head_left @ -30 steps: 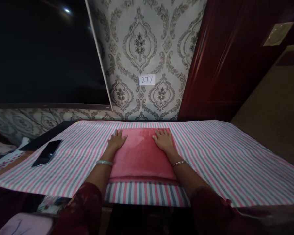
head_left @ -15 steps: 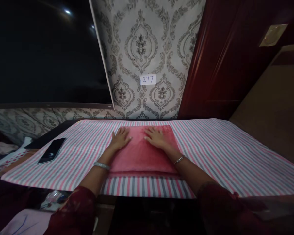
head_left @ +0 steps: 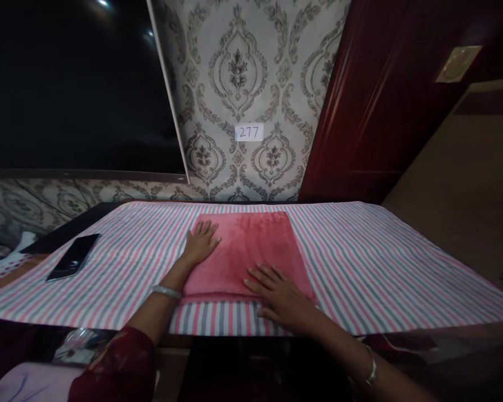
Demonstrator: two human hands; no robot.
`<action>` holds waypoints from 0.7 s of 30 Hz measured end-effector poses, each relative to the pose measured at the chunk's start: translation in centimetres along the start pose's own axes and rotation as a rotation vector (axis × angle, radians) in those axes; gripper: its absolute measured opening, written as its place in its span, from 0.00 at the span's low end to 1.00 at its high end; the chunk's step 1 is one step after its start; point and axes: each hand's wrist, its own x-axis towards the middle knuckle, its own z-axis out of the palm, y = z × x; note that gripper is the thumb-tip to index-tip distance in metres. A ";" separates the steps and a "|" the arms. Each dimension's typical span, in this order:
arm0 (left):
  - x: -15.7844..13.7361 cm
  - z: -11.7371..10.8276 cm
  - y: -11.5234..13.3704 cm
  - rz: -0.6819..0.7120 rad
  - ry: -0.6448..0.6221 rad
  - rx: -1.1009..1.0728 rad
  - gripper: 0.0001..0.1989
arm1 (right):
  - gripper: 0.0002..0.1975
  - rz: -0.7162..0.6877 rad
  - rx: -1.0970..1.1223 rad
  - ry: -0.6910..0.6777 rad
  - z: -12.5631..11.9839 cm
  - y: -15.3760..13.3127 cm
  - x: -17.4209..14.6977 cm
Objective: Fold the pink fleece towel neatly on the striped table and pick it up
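A folded pink-red plush cloth (head_left: pixel 238 245) lies flat on a striped tablecloth (head_left: pixel 360 251). My left hand (head_left: pixel 201 241) rests on the far left part of the cloth, palm down with fingers spread. Over the near right part lies my right hand (head_left: pixel 279 296), its fingers stretched out and apart, the fingertips on the cloth near its front fold. Neither hand grasps anything. A bangle shows on each wrist.
A black phone (head_left: pixel 74 257) lies on the left of the table. Behind are a large dark screen (head_left: pixel 75 89), patterned wallpaper, and a paper label (head_left: pixel 248 132) marked 277. A dark red wooden panel (head_left: pixel 360 111) stands at the right.
My right hand has moved from the far part of the cloth toward its near right edge. My left hand stays at the far left part. The view has shifted slightly.
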 end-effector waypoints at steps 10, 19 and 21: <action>-11.7 1.3 -4.9 0.411 0.143 -0.117 0.37 | 0.36 0.129 -0.221 0.374 2.9 5.1 -6.2; -14.5 3.5 -6.5 0.434 0.318 -0.046 0.33 | 0.39 0.105 -0.252 0.450 3.4 5.5 -5.6; -14.2 3.9 -6.3 0.429 0.362 -0.045 0.33 | 0.38 0.099 -0.263 0.477 3.1 5.4 -5.3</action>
